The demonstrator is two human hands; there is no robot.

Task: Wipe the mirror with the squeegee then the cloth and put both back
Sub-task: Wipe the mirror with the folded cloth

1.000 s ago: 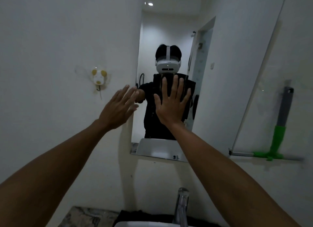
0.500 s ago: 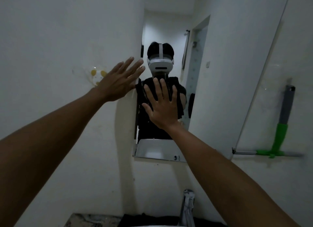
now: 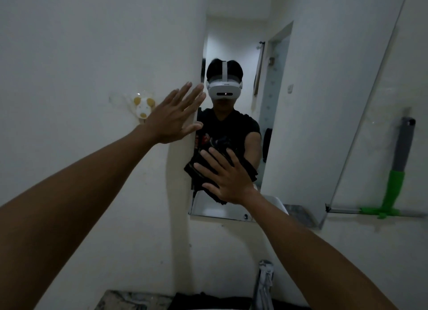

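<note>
Dim, flat indoor light, greyish cast. Soft arm shadows fall on the white plaster wall (image 3: 69, 55). Wide-angle bending at edges. Foreground chrome tap (image 3: 264, 284) blurred; dark areas muddy.

Right hand (image 3: 228, 181) flat, fingers spread, pressing a dark cloth (image 3: 196, 170) against the lower left part of the mirror (image 3: 324, 101). Left hand (image 3: 173, 117) open too, palm on the white wall (image 3: 81, 55) at the mirror's left edge, fingertips just reaching the glass. Beside that hand, a small white-and-yellow wall hook (image 3: 143, 107). To the right of the mirror, a squeegee (image 3: 393, 182) with grey-and-green handle, upright against the wall, blade down and level near the mirror's lower right corner. At the bottom edge, a chrome tap (image 3: 264, 284) and a strip of marbled counter (image 3: 129, 301). In the glass, a reflected person wearing a white headset and dark shirt.
</note>
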